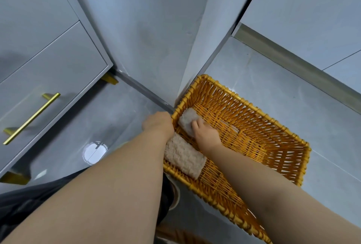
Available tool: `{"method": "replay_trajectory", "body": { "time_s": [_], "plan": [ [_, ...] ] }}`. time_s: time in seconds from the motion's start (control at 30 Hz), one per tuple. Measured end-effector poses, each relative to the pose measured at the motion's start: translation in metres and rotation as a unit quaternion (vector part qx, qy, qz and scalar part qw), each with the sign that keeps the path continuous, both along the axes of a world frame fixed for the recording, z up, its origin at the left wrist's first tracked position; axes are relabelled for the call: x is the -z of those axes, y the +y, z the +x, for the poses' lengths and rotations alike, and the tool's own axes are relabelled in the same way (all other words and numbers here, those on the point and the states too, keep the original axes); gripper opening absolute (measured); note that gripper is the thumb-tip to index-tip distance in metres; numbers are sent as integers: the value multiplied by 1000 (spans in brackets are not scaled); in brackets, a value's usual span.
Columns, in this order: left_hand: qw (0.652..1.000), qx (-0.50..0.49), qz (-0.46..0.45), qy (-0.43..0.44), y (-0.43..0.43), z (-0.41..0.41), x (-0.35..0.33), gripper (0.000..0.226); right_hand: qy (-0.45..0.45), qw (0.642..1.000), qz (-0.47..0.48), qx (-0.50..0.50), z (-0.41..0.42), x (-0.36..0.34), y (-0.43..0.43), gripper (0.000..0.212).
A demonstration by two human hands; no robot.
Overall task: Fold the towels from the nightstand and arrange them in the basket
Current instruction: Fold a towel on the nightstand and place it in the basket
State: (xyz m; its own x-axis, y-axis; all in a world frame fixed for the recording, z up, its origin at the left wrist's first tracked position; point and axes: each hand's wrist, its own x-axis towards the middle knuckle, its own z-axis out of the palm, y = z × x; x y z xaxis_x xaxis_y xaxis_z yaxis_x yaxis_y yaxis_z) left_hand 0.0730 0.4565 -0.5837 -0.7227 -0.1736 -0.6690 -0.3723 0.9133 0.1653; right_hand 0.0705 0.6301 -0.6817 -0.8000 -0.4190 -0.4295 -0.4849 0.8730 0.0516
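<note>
In the head view, the wicker basket point(257, 109) is set on the tiled floor point(273, 79) against a wall corner, with two rolled towels laid end to end along its left wall — beige towel point(183, 155) nearer, grey towel point(186, 118) beyond — presumably to leave room for more. The grey towel is held by the right hand point(207, 134), the grip closed over its near end, seemingly to seat it; the left hand point(158, 124) is kept at the rim, likely for steadying, its grip hidden.
</note>
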Motion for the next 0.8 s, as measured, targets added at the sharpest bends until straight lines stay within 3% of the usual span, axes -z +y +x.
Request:
{"method": "replay_trajectory", "body": {
  "time_s": [0.1,0.33,0.47,0.57,0.7,0.8],
  "plan": [
    [1000,2,3,-2,2,0,0,5,-31,996,4,-86,0,-1,5,46],
    [1000,7,7,-12,2,0,-6,11,-50,983,-39,-175,-1,-10,15,34],
    [1000,8,9,-17,2,-2,-9,14,-38,983,-115,-139,0,-10,19,27],
    [1000,16,16,-18,1,-2,-13,19,32,993,-107,-46,-6,-14,15,50],
    [999,45,19,-16,1,-5,-17,22,-150,986,-46,56,-5,-12,6,57],
    [998,68,15,-5,0,-7,-25,19,-116,991,-38,46,-7,-26,3,58]
  ]
}}
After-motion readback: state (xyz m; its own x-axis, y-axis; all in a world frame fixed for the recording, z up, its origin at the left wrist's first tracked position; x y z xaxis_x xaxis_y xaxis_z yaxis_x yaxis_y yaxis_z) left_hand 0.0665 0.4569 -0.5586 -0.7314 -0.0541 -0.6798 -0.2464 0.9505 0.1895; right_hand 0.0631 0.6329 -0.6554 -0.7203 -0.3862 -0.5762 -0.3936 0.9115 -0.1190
